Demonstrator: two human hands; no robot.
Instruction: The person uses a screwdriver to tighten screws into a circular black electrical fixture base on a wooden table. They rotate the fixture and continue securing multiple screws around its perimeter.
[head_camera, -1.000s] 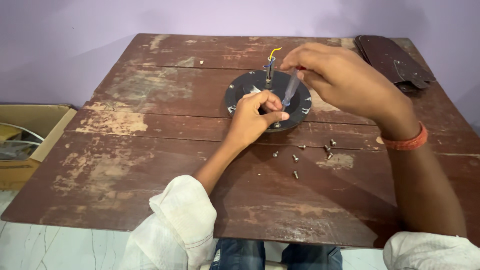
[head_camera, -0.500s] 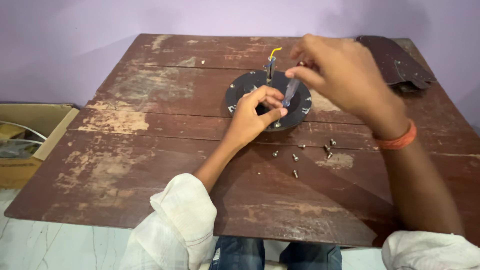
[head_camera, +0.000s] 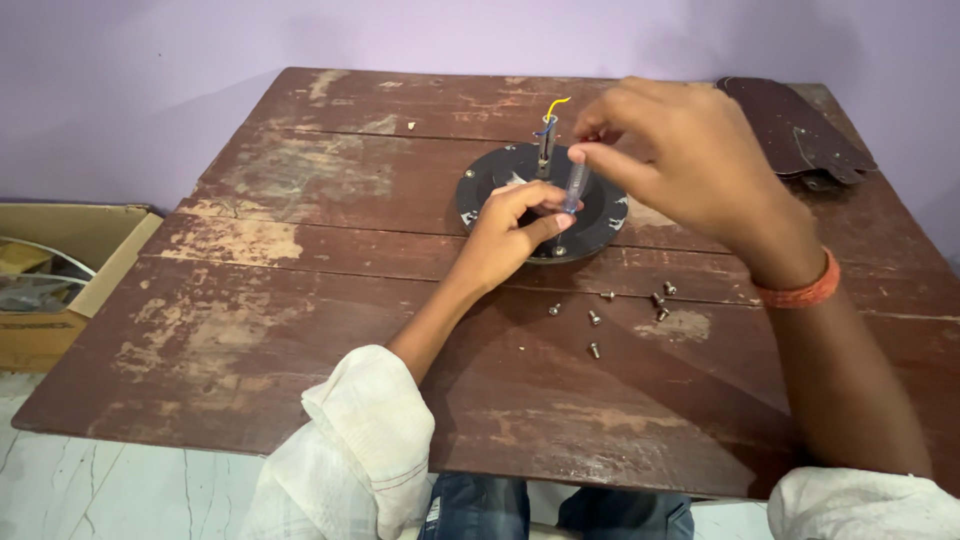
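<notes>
A round dark motor housing (head_camera: 485, 183) lies on the worn wooden table (head_camera: 300, 300), with a metal shaft and yellow and blue wires (head_camera: 548, 128) rising from its middle. My left hand (head_camera: 508, 235) rests on the housing's near side, its fingers pinched at the lower tip of a small clear-handled screwdriver (head_camera: 574, 186). My right hand (head_camera: 680, 160) hovers above the housing and grips the top of that screwdriver with thumb and fingers, holding it nearly upright. An orange band circles my right wrist.
Several loose screws (head_camera: 610, 310) lie on the table just in front of the housing. A dark fan blade (head_camera: 795, 125) lies at the back right corner. A cardboard box (head_camera: 60, 270) stands on the floor to the left of the table.
My right hand has shifted slightly, bringing the screwdriver more upright over the housing's near side. My left hand stays on the housing, fingers closing around the tool's tip.
</notes>
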